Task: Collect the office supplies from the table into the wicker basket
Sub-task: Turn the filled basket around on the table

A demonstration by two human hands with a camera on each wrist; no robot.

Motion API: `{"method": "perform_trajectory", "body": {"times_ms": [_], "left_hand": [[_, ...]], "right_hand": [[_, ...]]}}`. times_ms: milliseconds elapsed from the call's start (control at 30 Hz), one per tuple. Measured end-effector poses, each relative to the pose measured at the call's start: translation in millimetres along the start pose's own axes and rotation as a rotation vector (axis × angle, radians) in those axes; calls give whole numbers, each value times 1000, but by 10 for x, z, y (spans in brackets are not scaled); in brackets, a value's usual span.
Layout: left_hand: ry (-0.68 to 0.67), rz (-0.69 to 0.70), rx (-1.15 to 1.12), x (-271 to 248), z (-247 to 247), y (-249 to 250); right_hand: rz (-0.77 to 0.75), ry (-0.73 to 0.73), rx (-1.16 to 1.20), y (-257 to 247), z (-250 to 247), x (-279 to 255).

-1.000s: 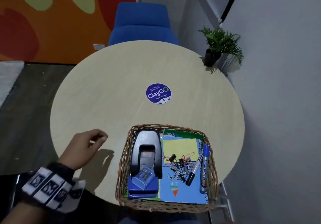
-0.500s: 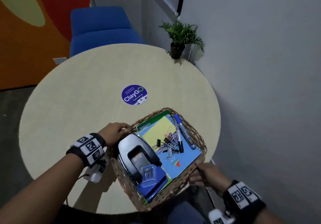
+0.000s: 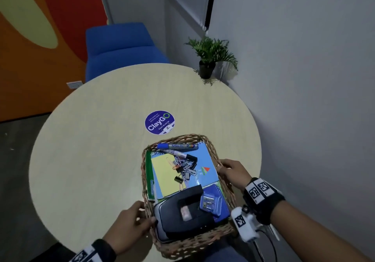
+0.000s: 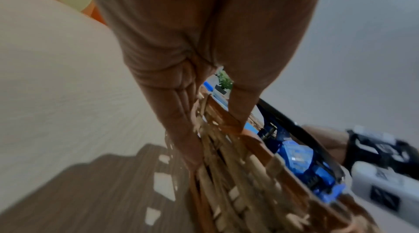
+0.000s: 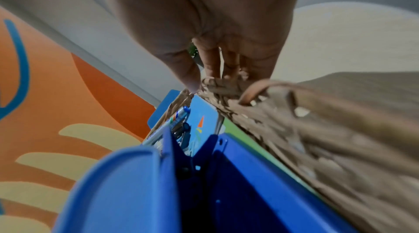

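The wicker basket (image 3: 183, 247) overhangs the near right edge of the round table (image 3: 91, 160), tilted toward me. Inside lie a black hole punch (image 3: 182, 213), a blue stapler (image 3: 213, 202), two markers (image 3: 178, 146), a heap of paper and binder clips (image 3: 185, 169), and yellow, blue and green notebooks (image 3: 164, 174). My left hand (image 3: 132, 221) grips the basket's left rim (image 4: 226, 122), thumb inside and fingers outside. My right hand (image 3: 231, 171) grips the right rim (image 5: 217, 82). The right wrist view shows the stapler (image 5: 136, 192) close up.
A purple ClayGo sticker (image 3: 159, 122) marks the table's middle. A small potted plant (image 3: 209, 58) stands at the far right edge by the grey wall. A blue chair (image 3: 119, 48) stands behind the table.
Both hands have taken hold of the basket's rims and turned it; it now hangs over the table's near edge. One second ago only the left hand showed, away from the basket.
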State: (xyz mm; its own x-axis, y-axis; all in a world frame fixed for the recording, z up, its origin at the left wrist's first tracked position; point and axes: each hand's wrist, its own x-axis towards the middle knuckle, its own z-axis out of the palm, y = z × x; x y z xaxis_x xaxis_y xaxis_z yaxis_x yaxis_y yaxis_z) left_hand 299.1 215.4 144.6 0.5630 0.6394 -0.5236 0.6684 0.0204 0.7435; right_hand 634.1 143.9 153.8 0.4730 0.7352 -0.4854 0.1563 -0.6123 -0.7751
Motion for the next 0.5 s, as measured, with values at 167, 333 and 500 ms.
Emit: {"method": "perform_trajectory", "body": {"times_ms": [167, 333, 500], "left_hand": [[-35, -188, -391, 66, -27, 156], [-113, -131, -411, 149, 53, 172], [-72, -76, -326, 292, 89, 152]], "right_hand": [[167, -101, 78, 183, -156, -225], [205, -417, 110, 329, -164, -537], [122, -470, 141, 396, -225, -432]]}}
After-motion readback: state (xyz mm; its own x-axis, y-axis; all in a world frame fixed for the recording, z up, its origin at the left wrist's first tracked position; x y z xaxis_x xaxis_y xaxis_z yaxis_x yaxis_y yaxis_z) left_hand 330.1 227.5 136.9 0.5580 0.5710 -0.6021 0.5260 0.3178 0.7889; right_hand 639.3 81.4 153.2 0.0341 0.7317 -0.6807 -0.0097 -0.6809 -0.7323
